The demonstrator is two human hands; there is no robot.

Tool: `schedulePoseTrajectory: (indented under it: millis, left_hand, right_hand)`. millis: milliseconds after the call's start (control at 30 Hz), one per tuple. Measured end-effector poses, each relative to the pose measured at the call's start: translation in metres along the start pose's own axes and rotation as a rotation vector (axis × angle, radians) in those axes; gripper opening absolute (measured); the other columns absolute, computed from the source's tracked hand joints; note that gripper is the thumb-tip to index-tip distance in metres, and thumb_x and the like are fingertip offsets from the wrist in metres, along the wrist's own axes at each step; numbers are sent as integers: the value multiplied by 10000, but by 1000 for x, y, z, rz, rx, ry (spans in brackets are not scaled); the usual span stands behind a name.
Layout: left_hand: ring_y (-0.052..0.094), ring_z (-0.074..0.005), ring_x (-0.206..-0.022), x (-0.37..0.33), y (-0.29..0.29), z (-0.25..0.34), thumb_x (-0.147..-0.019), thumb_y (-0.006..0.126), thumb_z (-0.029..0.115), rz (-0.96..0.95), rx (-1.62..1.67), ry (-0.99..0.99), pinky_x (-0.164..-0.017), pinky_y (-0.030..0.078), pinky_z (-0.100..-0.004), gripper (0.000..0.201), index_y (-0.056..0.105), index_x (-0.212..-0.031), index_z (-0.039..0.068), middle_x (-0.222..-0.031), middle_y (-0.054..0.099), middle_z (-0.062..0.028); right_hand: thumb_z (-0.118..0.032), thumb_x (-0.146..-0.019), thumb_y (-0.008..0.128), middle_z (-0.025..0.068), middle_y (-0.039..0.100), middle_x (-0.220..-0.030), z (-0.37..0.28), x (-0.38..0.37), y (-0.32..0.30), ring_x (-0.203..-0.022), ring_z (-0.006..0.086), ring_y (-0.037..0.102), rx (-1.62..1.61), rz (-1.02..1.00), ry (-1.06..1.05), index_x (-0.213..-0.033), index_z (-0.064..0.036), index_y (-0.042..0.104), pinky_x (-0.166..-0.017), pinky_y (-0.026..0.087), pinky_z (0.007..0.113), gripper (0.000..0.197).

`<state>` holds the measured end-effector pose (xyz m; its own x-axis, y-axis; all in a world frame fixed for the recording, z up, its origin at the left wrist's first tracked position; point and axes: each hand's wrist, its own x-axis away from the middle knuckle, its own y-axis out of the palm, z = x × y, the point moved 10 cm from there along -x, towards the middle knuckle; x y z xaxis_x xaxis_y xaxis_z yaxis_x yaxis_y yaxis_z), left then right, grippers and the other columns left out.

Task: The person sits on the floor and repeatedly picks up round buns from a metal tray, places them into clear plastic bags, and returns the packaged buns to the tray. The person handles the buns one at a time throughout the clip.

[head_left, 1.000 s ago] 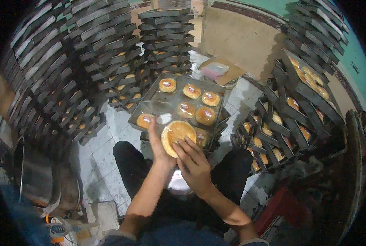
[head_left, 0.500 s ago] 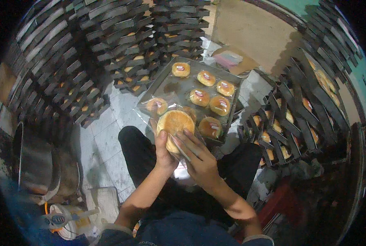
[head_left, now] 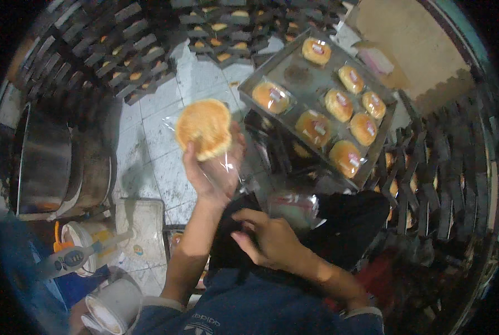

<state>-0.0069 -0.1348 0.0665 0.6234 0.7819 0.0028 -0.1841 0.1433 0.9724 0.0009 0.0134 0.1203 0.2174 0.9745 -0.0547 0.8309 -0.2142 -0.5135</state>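
A round golden bun is in my left hand, held up over the tiled floor to the left of the tray. Clear plastic wrap hangs around the bun's lower side and over my palm. My right hand is over my lap, fingers bent and thumb apart, with nothing visible between them. Just beyond it, clear plastic bags rest on my thigh. A dark metal tray farther right bears several bagged buns with small labels.
Stacked dark trays with buns stand at the back left and at the right. Large metal pots are at the left, beside a white bucket and a pale lid. A cardboard sheet leans at the back right.
My left hand has carried the bun left, away from the tray. My right hand has let go of it and dropped back to my lap. The view has swung left.
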Motion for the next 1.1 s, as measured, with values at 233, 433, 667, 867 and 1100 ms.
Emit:
schedulePoseTrajectory:
  millis: [233,433,667,867,1100]
  left_hand:
    - [512,-375,-1261,19,-55,0,-830,560,606,43,35,-133,-1039,456,-494,922,306,-1485,9,-1424,448,-233]
    - [483,-406,-1287,20,-75,-1,-831,586,566,96,37,-126,-1051,448,-499,921,279,-1497,9,-1435,432,-243]
    - [487,-377,-1260,15,-70,1,-828,616,585,88,117,-97,-1035,459,-471,888,336,-1464,33,-1457,398,-258]
    - [456,-376,-1274,24,-64,10,-798,668,612,170,310,-237,-991,483,-473,951,334,-1477,37,-1541,286,-249]
    - [561,-299,-1208,77,-47,-27,-911,357,746,4,144,-518,-942,512,-485,858,437,-1427,65,-1398,511,-172]
  right_hand:
    - [-103,-907,654,133,702,-874,28,-18,33,-730,294,702,198,52,-28,-1196,-55,592,-620,554,389,299]
    - [-94,-870,690,103,695,-854,36,-17,43,-705,250,688,301,107,-129,-1128,-46,614,-607,550,356,273]
    - [-139,-851,665,112,656,-734,16,-29,49,-662,302,664,194,-287,-48,-1022,-22,615,-616,554,421,213]
    - [-141,-861,648,161,658,-1139,64,16,9,-1006,286,641,487,-703,67,-1112,-40,646,-867,524,416,270]
    - [-84,-766,748,83,665,-1177,13,-5,-22,-1021,284,649,387,254,-384,-1114,-81,683,-873,545,382,354]
